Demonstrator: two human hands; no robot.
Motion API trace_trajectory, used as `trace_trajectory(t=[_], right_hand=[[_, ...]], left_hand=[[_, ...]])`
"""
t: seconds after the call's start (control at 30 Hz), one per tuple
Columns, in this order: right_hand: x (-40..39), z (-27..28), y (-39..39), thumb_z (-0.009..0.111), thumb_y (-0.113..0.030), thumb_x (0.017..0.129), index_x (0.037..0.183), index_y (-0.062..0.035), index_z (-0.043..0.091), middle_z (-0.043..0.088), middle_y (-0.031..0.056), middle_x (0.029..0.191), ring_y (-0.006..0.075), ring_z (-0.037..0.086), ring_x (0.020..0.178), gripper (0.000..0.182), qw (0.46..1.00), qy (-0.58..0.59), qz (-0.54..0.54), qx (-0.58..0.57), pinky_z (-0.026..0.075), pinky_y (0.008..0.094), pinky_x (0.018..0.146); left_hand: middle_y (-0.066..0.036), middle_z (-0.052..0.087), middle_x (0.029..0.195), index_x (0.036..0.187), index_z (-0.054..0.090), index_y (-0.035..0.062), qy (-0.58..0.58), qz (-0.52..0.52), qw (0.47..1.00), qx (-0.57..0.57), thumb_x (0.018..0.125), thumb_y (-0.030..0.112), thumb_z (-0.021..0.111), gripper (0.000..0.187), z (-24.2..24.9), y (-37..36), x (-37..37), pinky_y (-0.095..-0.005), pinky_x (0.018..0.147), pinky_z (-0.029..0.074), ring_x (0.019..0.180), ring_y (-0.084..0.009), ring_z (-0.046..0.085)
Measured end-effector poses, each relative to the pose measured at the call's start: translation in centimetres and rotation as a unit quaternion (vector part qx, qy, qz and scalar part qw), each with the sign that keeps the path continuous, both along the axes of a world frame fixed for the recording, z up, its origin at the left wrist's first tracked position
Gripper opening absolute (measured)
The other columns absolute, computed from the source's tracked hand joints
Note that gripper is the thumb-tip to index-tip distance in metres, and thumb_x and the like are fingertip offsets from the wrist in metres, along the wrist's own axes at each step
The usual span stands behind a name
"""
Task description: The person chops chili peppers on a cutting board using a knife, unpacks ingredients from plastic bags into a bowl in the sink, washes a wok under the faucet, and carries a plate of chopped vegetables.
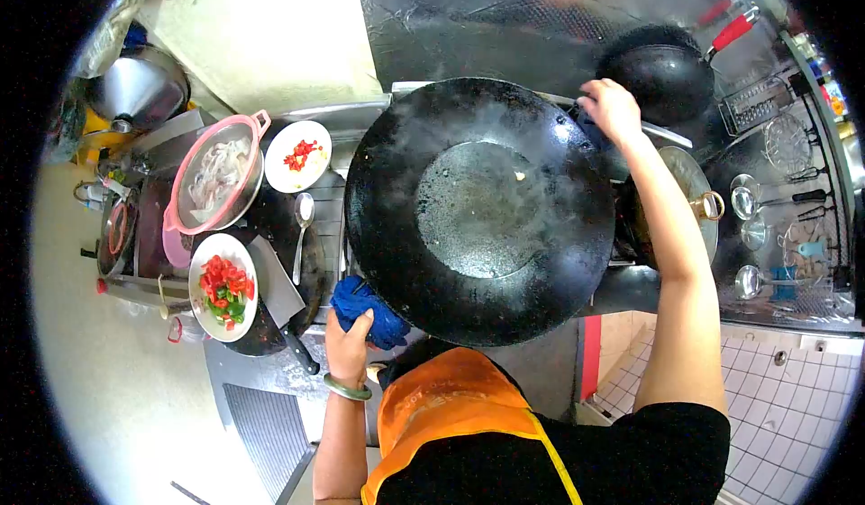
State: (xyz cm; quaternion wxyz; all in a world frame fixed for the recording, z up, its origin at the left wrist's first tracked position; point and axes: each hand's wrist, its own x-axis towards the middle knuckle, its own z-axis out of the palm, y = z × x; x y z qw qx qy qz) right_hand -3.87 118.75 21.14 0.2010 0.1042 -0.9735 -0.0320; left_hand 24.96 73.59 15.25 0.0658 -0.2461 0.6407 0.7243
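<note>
A large black wok (577, 262) fills the middle of the view, with shallow steaming liquid in its bottom and one small pale piece floating there. My left hand (347, 347) is closed on a bunched blue cloth (369, 314) pressed against the wok's lower left rim. A green bangle (348, 388) circles that wrist. Over the wok's upper right rim reaches my right hand (614, 113), its fingers bent and apart with nothing visible between them. Just below its fingertips is a dark part beside the rim.
Left of the wok are a white plate of chopped red pieces (279, 176), a spoon (304, 226), a pink colander (178, 200) of pale strips, a plate of red and green peppers (205, 311) and a cleaver (279, 289). A smaller wok (658, 77) and hanging ladles (748, 282) are rightward.
</note>
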Motion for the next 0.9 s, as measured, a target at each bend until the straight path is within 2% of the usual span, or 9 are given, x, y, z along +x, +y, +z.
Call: trace_trajectory(t=[0.07,0.13,0.23,0.37,0.5,0.57,0.63,0.8,0.9], right_hand=[[0.8,-2.2,-1.4,0.064,-0.023,0.070,0.078,-0.0117,0.066,0.064,0.0091,0.083,0.0287,0.062,0.079,0.014,0.987,-0.099,0.127,0.026,0.050,0.0411,0.072],[3.3,-4.3,-4.1,0.064,-0.023,0.071,0.077,-0.0155,0.066,0.062,0.0041,0.079,0.0245,0.061,0.080,0.009,0.952,-0.190,0.232,0.059,0.047,0.0391,0.071],[5.1,-6.9,-5.9,0.069,-0.028,0.069,0.079,-0.0201,0.064,0.058,-0.0009,0.079,0.0191,0.058,0.084,0.014,0.947,-0.150,0.265,0.097,0.040,0.0340,0.075],[5.2,-7.7,-6.6,0.066,-0.029,0.069,0.078,-0.0236,0.062,0.056,-0.0027,0.079,0.0163,0.055,0.084,0.011,0.919,-0.180,0.313,0.160,0.039,0.0331,0.075],[3.4,-7.8,-5.4,0.060,-0.024,0.071,0.072,-0.0165,0.058,0.058,-0.0002,0.078,0.0183,0.056,0.083,0.007,0.920,-0.125,0.293,0.230,0.041,0.0367,0.076],[2.8,-4.8,-4.5,0.059,-0.020,0.069,0.070,-0.0133,0.057,0.059,0.0023,0.077,0.0212,0.057,0.080,0.007,0.938,-0.108,0.266,0.194,0.041,0.0376,0.075],[2.4,-2.3,-3.2,0.061,-0.021,0.069,0.070,-0.0125,0.058,0.059,0.0029,0.075,0.0216,0.057,0.079,0.009,0.943,-0.074,0.224,0.233,0.040,0.0368,0.073],[2.2,3.1,-0.5,0.066,-0.018,0.069,0.075,-0.0107,0.060,0.060,0.0043,0.076,0.0226,0.057,0.080,0.011,0.980,-0.032,0.142,0.139,0.040,0.0364,0.071],[1.4,4.8,0.7,0.061,-0.017,0.075,0.076,-0.0096,0.061,0.063,0.0080,0.078,0.0263,0.061,0.080,0.008,0.997,-0.008,0.035,0.073,0.043,0.0399,0.070]], left_hand=[[-0.005,0.060,0.090,0.113,0.051,0.0017,-0.005,0.013,1.000,0.009,0.080,0.010,0.061,0.036,0.0,0.0,0.1,-0.0232,0.052,0.048,0.068,-0.0117,0.058],[-0.005,0.060,0.090,0.113,0.052,0.0014,0.005,0.019,1.000,0.007,0.080,0.009,0.061,0.035,-0.3,0.1,-0.1,-0.0239,0.055,0.048,0.070,-0.0124,0.058],[-0.006,0.060,0.092,0.113,0.052,0.0009,0.035,0.030,0.999,-0.013,0.079,0.009,0.061,0.035,-1.1,0.1,0.2,-0.0248,0.059,0.049,0.073,-0.0133,0.058],[-0.006,0.060,0.094,0.113,0.053,-0.0002,0.040,0.029,0.999,-0.021,0.079,0.009,0.061,0.036,-1.0,0.1,0.2,-0.0263,0.068,0.049,0.078,-0.0141,0.058],[-0.007,0.060,0.096,0.113,0.052,-0.0008,-0.008,0.015,1.000,0.016,0.079,0.008,0.062,0.037,0.3,0.1,0.0,-0.0275,0.076,0.047,0.082,-0.0144,0.057],[-0.006,0.060,0.095,0.113,0.053,-0.0001,0.008,0.014,1.000,-0.003,0.079,0.008,0.061,0.037,-1.0,-0.3,0.3,-0.0268,0.073,0.048,0.081,-0.0136,0.057],[-0.006,0.060,0.095,0.113,0.053,0.0003,0.020,0.016,1.000,-0.004,0.079,0.009,0.061,0.037,-1.0,-0.3,0.2,-0.0262,0.070,0.049,0.080,-0.0132,0.058],[-0.005,0.060,0.095,0.114,0.053,0.0008,0.061,0.024,0.998,0.013,0.078,0.010,0.061,0.038,-0.7,0.2,0.1,-0.0260,0.063,0.049,0.078,-0.0139,0.058],[-0.006,0.060,0.097,0.115,0.052,0.0004,0.015,0.017,1.000,0.020,0.078,0.009,0.061,0.039,0.1,0.1,0.0,-0.0272,0.070,0.049,0.081,-0.0152,0.058]])
